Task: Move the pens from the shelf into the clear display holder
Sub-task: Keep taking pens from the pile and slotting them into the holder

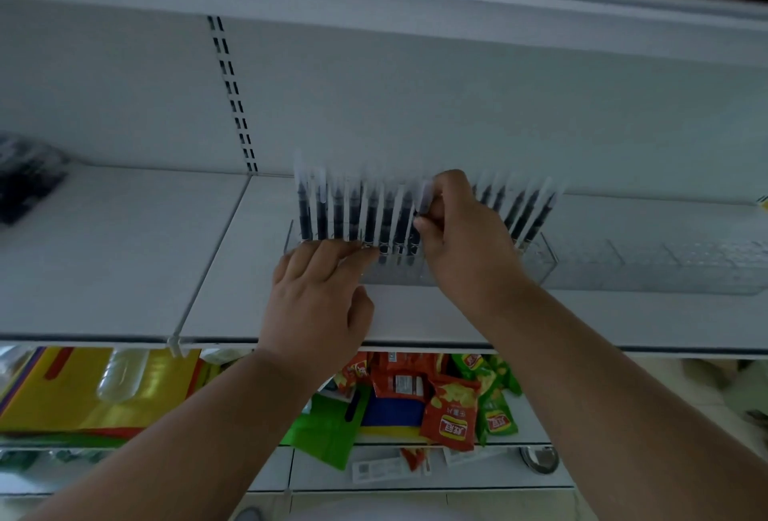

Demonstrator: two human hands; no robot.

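Insertion step in hand at frame centre — right hand (461, 229) pinches a pen (424, 200) over the clear display holder (536, 258). Left hand (320, 292), fingers straight, steadies the holder's front. Next: seat it in a free slot.

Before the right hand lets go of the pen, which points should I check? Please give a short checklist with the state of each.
1. Right hand pinches the pen by its cap: ok.
2. Pen upright, in line with the row of pens: ok.
3. Pen tip seated in a slot of the holder: cannot tell, the hand hides it.
4. Left hand rests its fingers on the holder's front to steady it: ok.
5. Holder flat on the shelf: ok.
6. Free slots left in the holder: cannot tell, the picture is blurred.
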